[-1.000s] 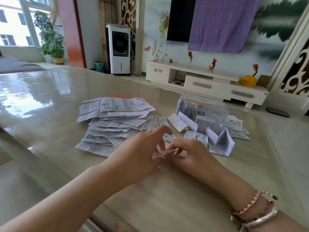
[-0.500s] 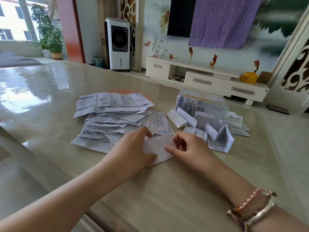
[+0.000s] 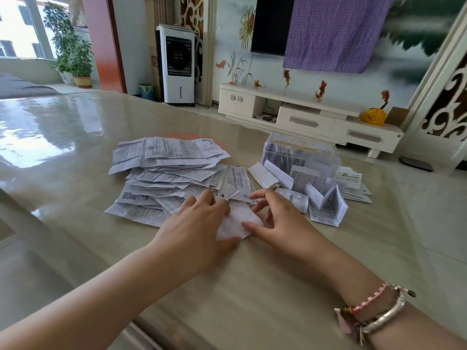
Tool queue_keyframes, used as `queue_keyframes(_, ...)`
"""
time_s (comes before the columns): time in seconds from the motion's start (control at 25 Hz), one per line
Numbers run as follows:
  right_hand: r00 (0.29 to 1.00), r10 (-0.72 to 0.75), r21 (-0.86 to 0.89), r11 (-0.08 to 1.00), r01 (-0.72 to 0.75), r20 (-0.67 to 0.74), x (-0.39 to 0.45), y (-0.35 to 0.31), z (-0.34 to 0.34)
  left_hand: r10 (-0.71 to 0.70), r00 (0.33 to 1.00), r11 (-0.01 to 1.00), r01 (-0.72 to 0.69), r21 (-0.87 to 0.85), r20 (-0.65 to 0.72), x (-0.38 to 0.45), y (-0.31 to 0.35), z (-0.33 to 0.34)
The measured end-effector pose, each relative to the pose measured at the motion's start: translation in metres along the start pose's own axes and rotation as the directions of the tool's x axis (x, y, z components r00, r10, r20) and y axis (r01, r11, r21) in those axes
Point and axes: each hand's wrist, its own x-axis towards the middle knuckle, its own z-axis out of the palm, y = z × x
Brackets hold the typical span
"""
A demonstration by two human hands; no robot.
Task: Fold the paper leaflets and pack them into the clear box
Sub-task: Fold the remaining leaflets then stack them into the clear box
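Observation:
A white leaflet (image 3: 236, 221) lies flat on the glossy table between my hands. My left hand (image 3: 199, 226) presses on its left side, thumb at its near edge. My right hand (image 3: 280, 218) rests fingertips on its right side. Behind my left hand spreads a loose pile of unfolded printed leaflets (image 3: 166, 170). The clear box (image 3: 300, 157) stands to the back right with folded leaflets inside. Several folded leaflets (image 3: 326, 200) lie and stand in front of the box.
The glossy beige table (image 3: 75, 152) stretches far left and toward me. Its right edge runs near the box, with floor tiles beyond. A white TV cabinet (image 3: 310, 117) and an air cooler (image 3: 178, 69) stand across the room.
One second ago both hands held a small crumpled leaflet just above the table. It now lies spread flat, and both hands press it down.

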Motion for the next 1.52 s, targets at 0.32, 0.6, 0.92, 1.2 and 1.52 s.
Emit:
queue_keyframes(0.32,0.97,0.188,0.397,0.887,-0.235,0.154,-0.001,-0.002,-0.011,0.043,0.999,0.999,-0.043,0.007,0.003,0.001,-0.001,0.003)
queue_keyframes(0.6,0.996,0.052,0.461,0.884,-0.077,0.067,-0.005,-0.009,-0.023,0.027,0.992,0.994,-0.04,-0.102,-0.124,0.006,0.005,-0.001)
queue_keyframes(0.92,0.997,-0.061,0.364,0.93,0.041,0.042,-0.011,-0.01,-0.034,0.016,0.983,0.959,-0.068,-0.276,-0.184,0.007,0.018,0.011)
queue_keyframes(1.2,0.993,0.007,-0.002,1.0,-0.007,-0.118,-0.007,0.006,-0.03,-0.1,0.984,0.881,0.019,-0.474,-0.148,0.009,0.016,0.02)
queue_keyframes(1.52,0.995,-0.052,-0.062,0.997,0.047,-0.081,-0.003,0.009,-0.015,-0.237,0.969,0.793,0.153,-0.59,-0.067,0.014,0.016,0.02)
